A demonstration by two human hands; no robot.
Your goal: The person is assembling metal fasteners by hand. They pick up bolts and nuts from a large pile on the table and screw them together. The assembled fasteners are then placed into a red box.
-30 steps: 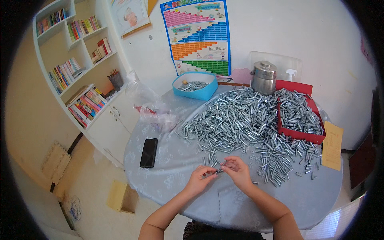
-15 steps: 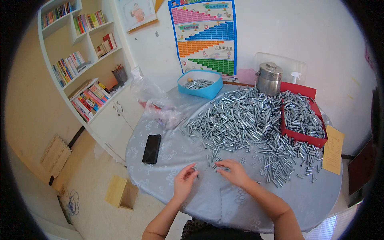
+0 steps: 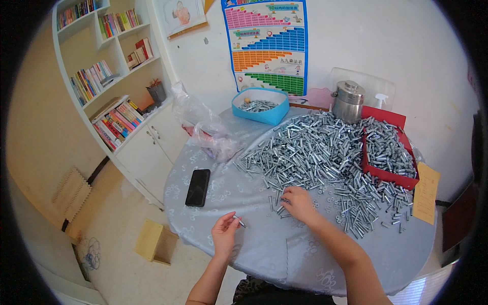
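Note:
My left hand (image 3: 224, 233) pinches a silver metal bolt (image 3: 240, 221) between thumb and fingertips, held just above the grey tablecloth. To its right, my right hand (image 3: 299, 205) is down at the near edge of a large heap of bolts (image 3: 305, 147). Its fingers are bent together over a few loose parts; what lies between them, if anything, is hidden. A few single bolts (image 3: 272, 203) lie beside those fingertips. Small rings or nuts (image 3: 325, 204) are scattered to the right of that hand.
A red box (image 3: 390, 179) full of similar parts stands at the right, beside a steel canister (image 3: 348, 104) and a yellow paper (image 3: 426, 193). At the back is a blue bin (image 3: 272, 116). A black phone (image 3: 197, 187) and clear plastic bags (image 3: 213, 140) lie left.
My right hand has moved away from my left, forward to the edge of the heap. My left hand has shifted slightly left and down, its bolt now more visible. The view has shifted a little.

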